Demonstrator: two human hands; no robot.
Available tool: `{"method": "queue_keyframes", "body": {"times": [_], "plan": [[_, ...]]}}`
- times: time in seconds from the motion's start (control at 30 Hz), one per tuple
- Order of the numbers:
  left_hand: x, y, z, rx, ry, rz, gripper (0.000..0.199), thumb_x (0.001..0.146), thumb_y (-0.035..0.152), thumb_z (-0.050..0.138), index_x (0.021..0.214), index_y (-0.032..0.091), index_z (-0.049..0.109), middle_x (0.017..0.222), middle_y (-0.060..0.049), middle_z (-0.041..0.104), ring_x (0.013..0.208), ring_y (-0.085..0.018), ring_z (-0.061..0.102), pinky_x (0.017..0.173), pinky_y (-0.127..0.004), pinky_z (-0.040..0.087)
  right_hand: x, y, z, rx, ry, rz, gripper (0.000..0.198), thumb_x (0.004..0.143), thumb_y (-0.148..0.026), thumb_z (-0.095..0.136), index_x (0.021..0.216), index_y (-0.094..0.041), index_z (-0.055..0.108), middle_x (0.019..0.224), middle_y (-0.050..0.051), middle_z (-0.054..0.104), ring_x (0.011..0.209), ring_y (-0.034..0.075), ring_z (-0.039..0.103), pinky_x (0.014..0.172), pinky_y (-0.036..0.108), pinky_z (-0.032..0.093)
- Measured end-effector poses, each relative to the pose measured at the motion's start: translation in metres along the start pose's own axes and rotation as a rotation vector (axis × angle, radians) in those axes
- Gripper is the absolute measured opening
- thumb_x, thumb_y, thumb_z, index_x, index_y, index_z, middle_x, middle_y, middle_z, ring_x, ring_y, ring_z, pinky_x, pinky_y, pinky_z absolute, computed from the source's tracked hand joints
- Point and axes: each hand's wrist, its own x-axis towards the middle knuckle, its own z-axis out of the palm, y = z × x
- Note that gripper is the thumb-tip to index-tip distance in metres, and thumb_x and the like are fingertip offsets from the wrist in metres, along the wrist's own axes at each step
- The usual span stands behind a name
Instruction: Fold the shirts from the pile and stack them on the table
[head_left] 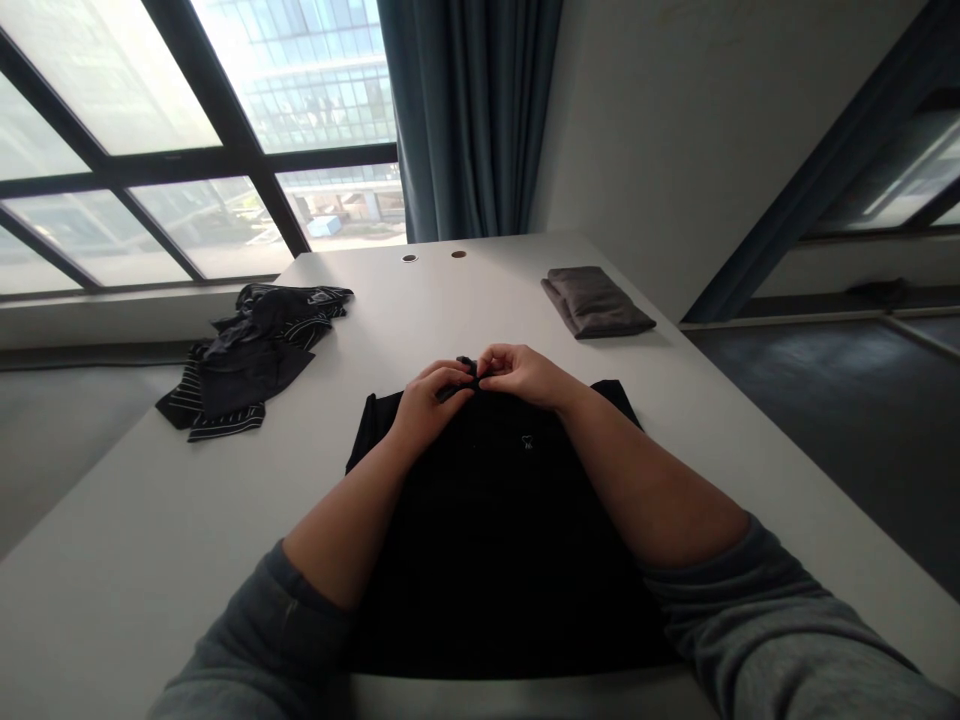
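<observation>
One table (450, 310) bears one black shirt (517, 560), pinched by two hands (421, 405) (527, 377).

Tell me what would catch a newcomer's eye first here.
The eye would probably fall first on the black garment spread on the near part of the white table, with the left hand and right hand pinching its far edge near the middle. Then come the crumpled, striped dark cloth at the table's left edge and the folded grey-brown cloth farther back on the right. The bright window stands out at upper left.
</observation>
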Motion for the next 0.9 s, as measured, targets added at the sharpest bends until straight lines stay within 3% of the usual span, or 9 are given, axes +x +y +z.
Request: {"method": "queue_keyframes", "body": {"times": [0.23,0.37,0.47,0.53,0.6,0.67,0.73,0.8,0.9], "plan": [[0.0,-0.006,-0.001,0.113,0.0,0.087,0.01,0.087,0.017,0.071,0.088,0.026,0.073,0.112,-0.005,0.075,0.111,-0.025,0.066,0.109,-0.039,0.043,0.003,0.005,0.003,0.034,0.033,0.014,0.029,0.074,-0.037,0.078,0.095,-0.022,0.065,0.08,-0.002,0.07,0.071,0.015,0.062,0.069,0.028,0.047],[0.001,-0.011,0.0,0.085,0.026,0.043,0.011,0.084,0.016,0.073,0.089,0.026,0.07,0.11,-0.005,0.074,0.11,-0.025,0.064,0.107,-0.037,0.043,-0.001,0.004,-0.013,-0.3,-0.061,0.049,0.04,0.07,-0.03,0.081,0.108,-0.025,0.07,0.085,-0.001,0.072,0.073,0.018,0.063,0.068,0.029,0.046],[0.003,-0.017,-0.001,0.136,0.075,-0.048,0.005,0.087,0.023,0.073,0.09,0.026,0.069,0.097,-0.005,0.072,0.098,-0.025,0.065,0.096,-0.035,0.045,-0.005,0.008,-0.032,-0.619,-0.115,0.133,0.027,0.065,-0.023,0.084,0.09,-0.026,0.075,0.079,0.002,0.073,0.07,0.021,0.063,0.067,0.031,0.044],[0.004,-0.025,-0.004,0.2,0.161,-0.141,0.006,0.088,0.027,0.074,0.09,0.026,0.069,0.088,-0.005,0.069,0.094,-0.026,0.064,0.091,-0.035,0.045,-0.006,0.011,-0.041,-0.781,-0.042,0.187,0.015,0.067,-0.023,0.084,0.077,-0.025,0.073,0.074,0.004,0.071,0.067,0.022,0.061,0.067,0.033,0.042],[0.003,-0.034,-0.007,0.276,0.217,-0.196,0.012,0.084,0.027,0.078,0.092,0.026,0.07,0.092,-0.007,0.069,0.104,-0.03,0.063,0.094,-0.037,0.044,-0.006,0.011,-0.046,-0.879,0.097,0.193,0.01,0.072,-0.025,0.081,0.076,-0.024,0.072,0.075,0.007,0.071,0.07,0.024,0.061,0.07,0.035,0.042],[0.002,-0.042,-0.01,0.432,0.154,-0.225,0.018,0.081,0.027,0.079,0.098,0.026,0.072,0.11,-0.01,0.07,0.12,-0.034,0.059,0.103,-0.042,0.042,-0.005,0.009,-0.048,-0.937,0.205,0.116,0.009,0.077,-0.025,0.077,0.084,-0.022,0.073,0.084,0.009,0.072,0.082,0.027,0.064,0.078,0.036,0.045],[-0.001,-0.044,-0.011,0.705,0.008,-0.262,0.022,0.086,0.032,0.073,0.108,0.027,0.073,0.128,-0.012,0.067,0.129,-0.037,0.054,0.109,-0.048,0.04,-0.005,0.004,-0.051,-0.979,0.203,0.016,0.017,0.08,-0.027,0.074,0.096,-0.021,0.076,0.099,0.011,0.072,0.099,0.029,0.064,0.092,0.037,0.047],[-0.002,-0.04,-0.013,0.994,-0.132,-0.317,0.028,0.095,0.04,0.061,0.117,0.027,0.073,0.139,-0.013,0.064,0.131,-0.038,0.055,0.108,-0.051,0.043,-0.008,-0.002,-0.057,-0.984,0.081,0.006,0.031,0.081,-0.034,0.076,0.11,-0.023,0.078,0.119,0.011,0.069,0.113,0.029,0.062,0.103,0.037,0.047],[0.0,-0.029,-0.016,1.231,-0.237,-0.405,0.042,0.101,0.046,0.046,0.129,0.024,0.069,0.141,-0.016,0.063,0.124,-0.039,0.062,0.102,-0.05,0.049,-0.014,-0.006,-0.072,-0.884,-0.17,0.166,0.043,0.084,-0.055,0.074,0.121,-0.032,0.078,0.132,0.005,0.068,0.118,0.028,0.064,0.104,0.034,0.049]]}}
